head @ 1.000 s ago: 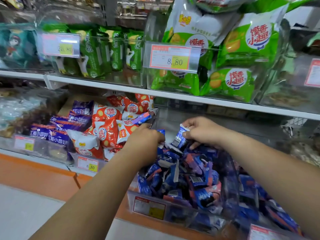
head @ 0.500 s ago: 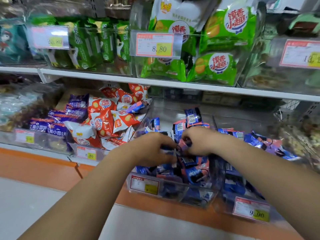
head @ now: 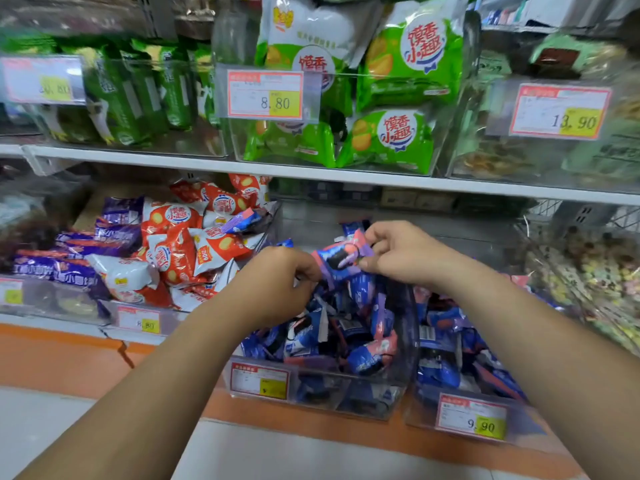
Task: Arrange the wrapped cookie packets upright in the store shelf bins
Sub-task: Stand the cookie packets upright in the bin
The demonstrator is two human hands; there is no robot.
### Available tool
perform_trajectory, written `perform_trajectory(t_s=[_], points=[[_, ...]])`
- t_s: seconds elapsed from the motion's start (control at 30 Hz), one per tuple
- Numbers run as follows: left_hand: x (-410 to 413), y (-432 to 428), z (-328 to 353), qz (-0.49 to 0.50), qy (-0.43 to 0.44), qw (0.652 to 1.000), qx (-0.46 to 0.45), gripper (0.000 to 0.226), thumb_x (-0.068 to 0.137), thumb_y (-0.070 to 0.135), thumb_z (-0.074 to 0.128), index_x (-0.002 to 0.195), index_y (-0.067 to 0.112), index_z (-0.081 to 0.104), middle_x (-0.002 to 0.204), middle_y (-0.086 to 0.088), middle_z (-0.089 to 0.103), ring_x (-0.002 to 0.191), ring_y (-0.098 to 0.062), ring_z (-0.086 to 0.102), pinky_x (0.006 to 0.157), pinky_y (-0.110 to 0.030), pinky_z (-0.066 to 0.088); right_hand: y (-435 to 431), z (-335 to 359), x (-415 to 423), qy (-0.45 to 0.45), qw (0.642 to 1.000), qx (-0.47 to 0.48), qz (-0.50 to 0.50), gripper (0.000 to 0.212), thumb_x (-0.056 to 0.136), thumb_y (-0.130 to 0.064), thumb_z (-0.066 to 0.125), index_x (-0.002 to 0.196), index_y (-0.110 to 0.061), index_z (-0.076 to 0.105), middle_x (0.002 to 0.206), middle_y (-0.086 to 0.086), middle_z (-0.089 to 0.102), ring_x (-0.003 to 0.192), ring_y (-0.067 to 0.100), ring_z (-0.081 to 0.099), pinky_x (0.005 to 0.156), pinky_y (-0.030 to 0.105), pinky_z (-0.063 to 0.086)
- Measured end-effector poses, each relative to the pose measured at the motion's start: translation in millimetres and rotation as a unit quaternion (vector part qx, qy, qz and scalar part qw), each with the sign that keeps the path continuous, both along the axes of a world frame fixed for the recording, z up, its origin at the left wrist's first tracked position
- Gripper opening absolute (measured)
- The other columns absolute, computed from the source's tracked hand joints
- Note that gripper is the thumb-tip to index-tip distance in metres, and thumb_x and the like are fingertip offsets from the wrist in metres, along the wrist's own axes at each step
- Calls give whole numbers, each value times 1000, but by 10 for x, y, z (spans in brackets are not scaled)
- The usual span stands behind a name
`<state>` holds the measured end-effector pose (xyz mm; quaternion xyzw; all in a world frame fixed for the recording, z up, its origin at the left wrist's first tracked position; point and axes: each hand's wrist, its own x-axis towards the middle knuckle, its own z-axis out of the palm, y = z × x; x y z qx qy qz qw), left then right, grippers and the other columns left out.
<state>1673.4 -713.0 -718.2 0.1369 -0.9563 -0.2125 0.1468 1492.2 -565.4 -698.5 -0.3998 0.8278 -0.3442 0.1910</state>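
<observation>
Cookie packet (head: 341, 258), blue-pink — pinched in right hand (head: 398, 254) above clear bin (head: 410, 317); left hand (head: 277, 282) curled beside it — grasp indiscernible.

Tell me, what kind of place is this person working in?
Most likely a shop's snack aisle: red-and-yellow paper price tags hang on clear plastic shelf bins filled with green snack bags and blue wrapped cookie packets.

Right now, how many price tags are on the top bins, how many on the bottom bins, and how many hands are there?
Top-bin price tags: 3
Bottom-bin price tags: 4
Hands, left hand and right hand: 2
Total: 9
</observation>
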Motion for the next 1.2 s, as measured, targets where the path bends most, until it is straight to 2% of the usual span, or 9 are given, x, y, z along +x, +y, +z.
perform_trajectory(t_s=[0.17,0.3,0.37,0.53,0.63,0.73,0.87,0.97,1.2], points=[[-117,98,51,34,28,993,114,14,91,21,72,105,24,76,96,10,74,77,-6,67,72,-25,54,295,-3,3,-132,977,-134,-102,11,90,-9,75,95,-9,65,79,16,70,60,15,54,56,25,38],[-220,347,37,-9,-80,957,280,78,66,53,90,134,34,56,120,13,67,93,-14,73,87,-38,61,454,-75,5,-167,960,-184,-129,9,90,-11,74,95,-15,67,90,17,77,75,25,66,76,42,53],[-250,404,-4,-30,-94,947,306,97,47,61,90,134,33,59,118,9,70,98,-16,73,93,-43,60,512,-69,17,-174,953,-206,-139,10,92,-11,73,97,-15,65,87,15,77,72,29,67,73,45,52],[-267,526,-73,-75,-176,972,137,60,63,54,92,107,19,71,98,1,75,89,-13,71,89,-40,59,640,-94,63,-185,946,-235,-125,15,95,-9,71,104,-15,61,91,6,79,82,26,73,73,38,59],[-291,598,-124,-96,-139,984,59,32,75,40,87,90,18,71,83,6,72,74,-8,64,74,-30,57,651,-151,53,-172,949,-228,-136,13,95,-11,71,101,-17,61,91,4,79,77,23,73,78,45,60],[-252,531,-152,-87,-133,979,130,17,81,29,84,91,19,74,85,6,76,79,-10,71,80,-36,60,625,-154,61,-167,947,-228,-154,13,93,-17,74,101,-17,63,90,2,79,76,21,72,87,56,59],[-162,437,-130,-88,-110,960,243,19,83,19,84,97,14,73,83,-1,75,74,-17,68,80,-37,61,576,-103,162,-148,949,-232,-153,16,93,-20,74,102,-16,61,76,-3,77,55,12,58,56,33,52],[-123,309,-91,-48,-44,926,371,37,88,9,78,121,18,66,87,1,68,79,-14,62,78,-34,50,528,-112,221,-116,955,-225,-152,18,94,-22,73,100,-19,57,59,-6,62,44,7,44,53,27,38],[-61,291,-81,-2,64,854,517,25,96,12,69,121,10,66,97,-8,69,84,-16,67,63,-30,58,475,-40,354,-182,928,-268,-182,26,95,-15,71,110,-9,51,90,19,75,69,23,75,34,21,35]])
